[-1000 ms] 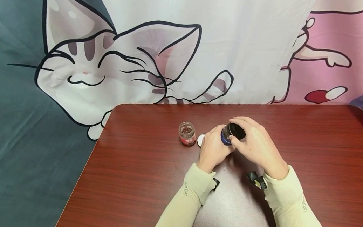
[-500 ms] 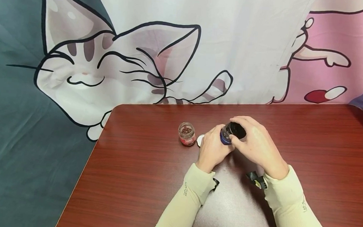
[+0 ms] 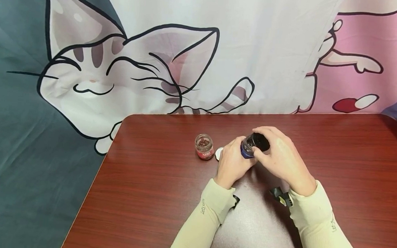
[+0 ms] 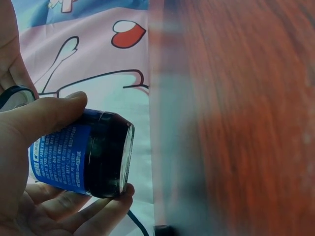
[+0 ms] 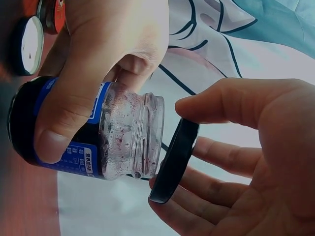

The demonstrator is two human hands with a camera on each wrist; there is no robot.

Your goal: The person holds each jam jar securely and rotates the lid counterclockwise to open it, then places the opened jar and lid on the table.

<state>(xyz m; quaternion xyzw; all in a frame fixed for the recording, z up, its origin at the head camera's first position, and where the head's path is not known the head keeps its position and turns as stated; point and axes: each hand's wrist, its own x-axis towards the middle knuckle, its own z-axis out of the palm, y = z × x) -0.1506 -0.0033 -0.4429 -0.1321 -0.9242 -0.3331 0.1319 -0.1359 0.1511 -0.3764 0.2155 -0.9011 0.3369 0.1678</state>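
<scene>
My left hand [image 3: 234,161] grips a glass jar [image 3: 247,147] with a blue label, close over the table. In the right wrist view the jar [image 5: 123,132] lies sideways, its mouth uncovered and droplets on the glass inside. My right hand [image 3: 282,158] pinches a dark lid [image 5: 174,162] between thumb and fingers. The lid is tilted, its lower edge close to the jar's rim and its upper edge apart from it. Printed text covers the blue label [image 4: 61,160] in the left wrist view, where the left thumb and fingers wrap the jar.
A second glass jar [image 3: 204,146] with a red label stands uncovered left of my left hand, dark reddish contents inside. Between them lies another lid [image 5: 29,46], its white underside showing. The reddish-brown table [image 3: 145,197] ends at a cloth backdrop [image 3: 276,48] with cartoon animals.
My right hand and the lid have shifted very slightly up and to the right in the head view. The left hand, both jars and the loose lid stay practically in place.
</scene>
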